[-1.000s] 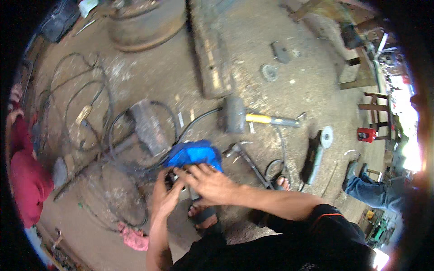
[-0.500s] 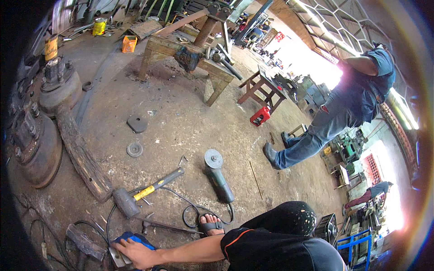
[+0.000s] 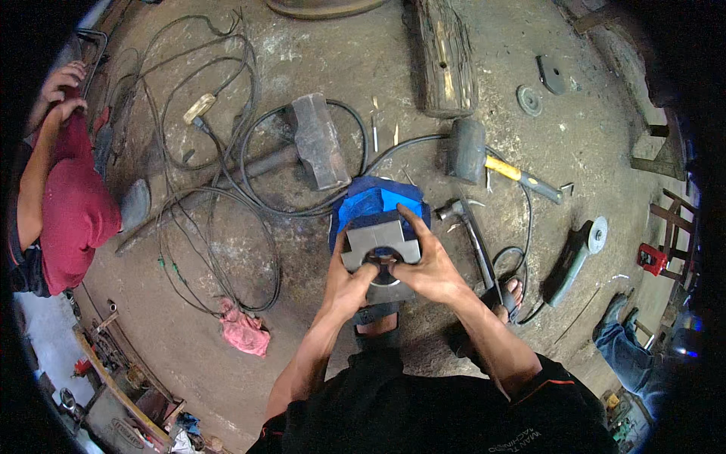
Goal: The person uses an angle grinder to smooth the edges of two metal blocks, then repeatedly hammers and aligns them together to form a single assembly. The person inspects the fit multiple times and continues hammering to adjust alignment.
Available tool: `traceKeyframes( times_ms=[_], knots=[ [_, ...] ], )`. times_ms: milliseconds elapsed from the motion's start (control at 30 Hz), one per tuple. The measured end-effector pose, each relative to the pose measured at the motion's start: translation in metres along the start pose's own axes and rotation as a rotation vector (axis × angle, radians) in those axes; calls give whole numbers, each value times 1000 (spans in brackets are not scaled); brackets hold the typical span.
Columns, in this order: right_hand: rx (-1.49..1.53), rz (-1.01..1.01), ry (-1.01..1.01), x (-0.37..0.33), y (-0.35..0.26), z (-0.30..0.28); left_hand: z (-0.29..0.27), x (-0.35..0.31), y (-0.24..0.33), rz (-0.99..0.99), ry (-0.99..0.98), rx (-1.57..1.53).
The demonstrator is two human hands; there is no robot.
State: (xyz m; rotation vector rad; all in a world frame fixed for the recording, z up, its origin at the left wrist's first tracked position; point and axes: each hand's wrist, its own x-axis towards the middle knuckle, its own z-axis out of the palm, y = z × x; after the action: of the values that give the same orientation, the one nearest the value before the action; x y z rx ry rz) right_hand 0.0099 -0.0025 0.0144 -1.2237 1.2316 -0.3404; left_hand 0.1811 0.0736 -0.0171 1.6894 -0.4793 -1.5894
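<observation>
A grey machined metal block (image 3: 370,239) with a stepped top and a round opening sits between my two hands, just in front of my body. My left hand (image 3: 349,286) grips its left side, thumb at the opening. On the opposite side my right hand (image 3: 434,266) has its thumb at the opening and its index finger stretched forward along the block. A blue cloth item (image 3: 364,200) shows behind and beneath the block; whether they touch is unclear. Part of the block's underside is hidden by my hands.
Around me lie a sledgehammer (image 3: 318,140), a yellow-handled hammer (image 3: 467,151), a claw hammer (image 3: 473,236), an angle grinder (image 3: 569,268) and looped cables (image 3: 276,250). A pink rag (image 3: 243,329) is at left. A person in red trousers (image 3: 76,204) is at far left; another's legs (image 3: 624,352) show at right.
My view has swung left and down. Earlier one hand reached to the metal beside the blue cloth item; now both hands hold the metal block in front of me.
</observation>
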Motion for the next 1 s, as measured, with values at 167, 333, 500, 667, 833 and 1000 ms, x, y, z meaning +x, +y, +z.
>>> traceKeyframes(
  times_ms=[167,333,500,667,833,1000],
  knots=[
    [146,31,-137,-18,11,21,-27,-26,-15,-9,-82,-12],
    [341,73,-88,-22,43,31,-24,-16,-36,15,-54,-85],
    [70,-114,-4,-28,59,47,-33,-21,-34,59,-198,-153],
    [384,-121,-159,-11,58,49,-46,-21,-25,-148,-168,-1],
    [147,-135,-57,-6,59,50,-48,-8,-44,55,-159,-92],
    [-180,21,32,-14,46,56,-50,4,-59,-206,52,-229]
  ],
)
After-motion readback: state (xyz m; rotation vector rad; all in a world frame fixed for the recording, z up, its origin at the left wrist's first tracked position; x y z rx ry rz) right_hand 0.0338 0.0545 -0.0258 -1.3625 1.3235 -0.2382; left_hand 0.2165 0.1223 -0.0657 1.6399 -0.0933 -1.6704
